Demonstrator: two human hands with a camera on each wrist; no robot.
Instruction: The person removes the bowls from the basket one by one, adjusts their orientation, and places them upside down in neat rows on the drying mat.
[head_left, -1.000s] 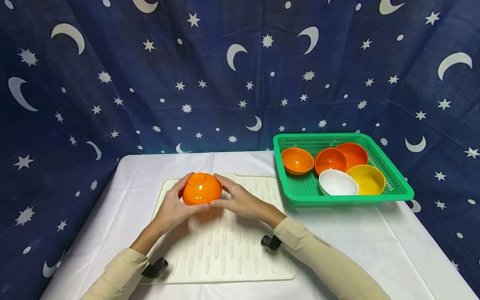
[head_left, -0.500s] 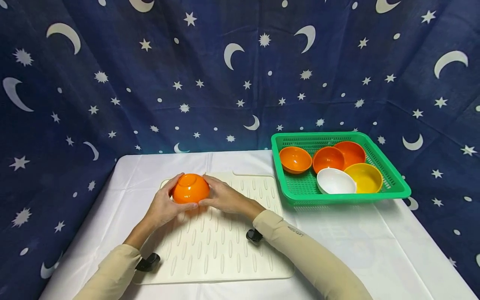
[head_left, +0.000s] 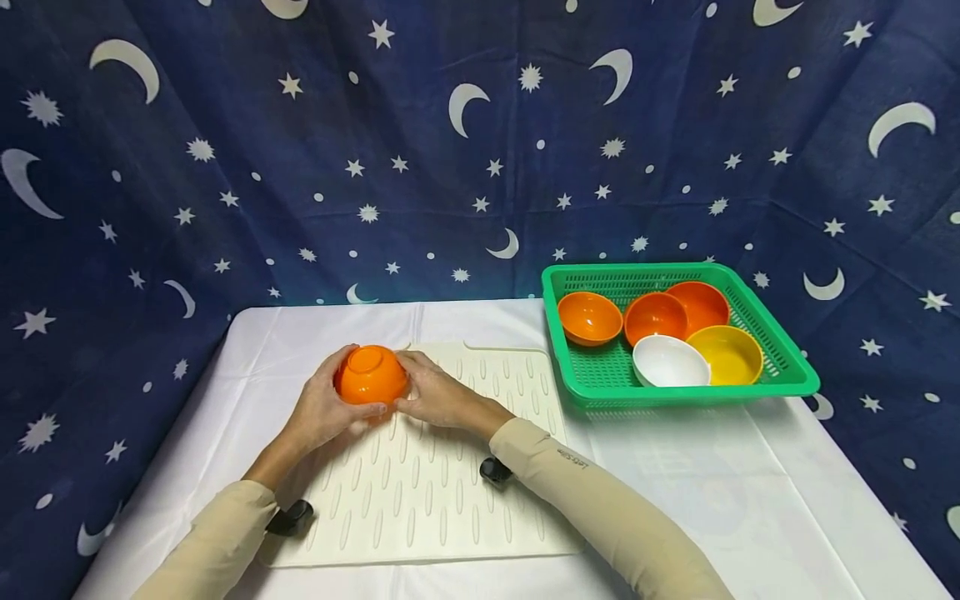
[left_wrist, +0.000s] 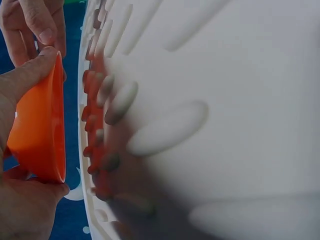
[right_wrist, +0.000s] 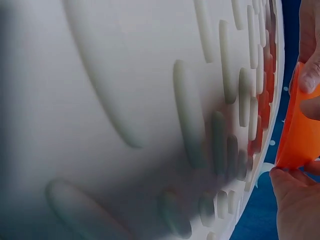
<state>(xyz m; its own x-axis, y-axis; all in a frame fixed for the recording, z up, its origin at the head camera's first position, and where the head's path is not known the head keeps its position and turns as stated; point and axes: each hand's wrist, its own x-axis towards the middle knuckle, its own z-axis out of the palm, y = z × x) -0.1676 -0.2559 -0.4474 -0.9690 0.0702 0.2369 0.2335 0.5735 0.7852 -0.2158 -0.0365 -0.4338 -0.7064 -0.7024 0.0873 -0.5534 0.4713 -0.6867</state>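
My grip: left hand (head_left: pixel 324 406) and right hand (head_left: pixel 437 395) pinch the upside-down orange bowl (head_left: pixel 372 375) just above the cream mat (head_left: pixel 427 533). Probably setting-down step; next move calls for lowering level, then releasing.

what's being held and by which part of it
An upside-down orange bowl, held by opposite sides near its rim, between the left hand and right hand.

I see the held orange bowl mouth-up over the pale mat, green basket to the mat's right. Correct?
No: the head view shows the held orange bowl mouth-down, base facing up. The pale mat is beneath it, the green basket to the mat's right.
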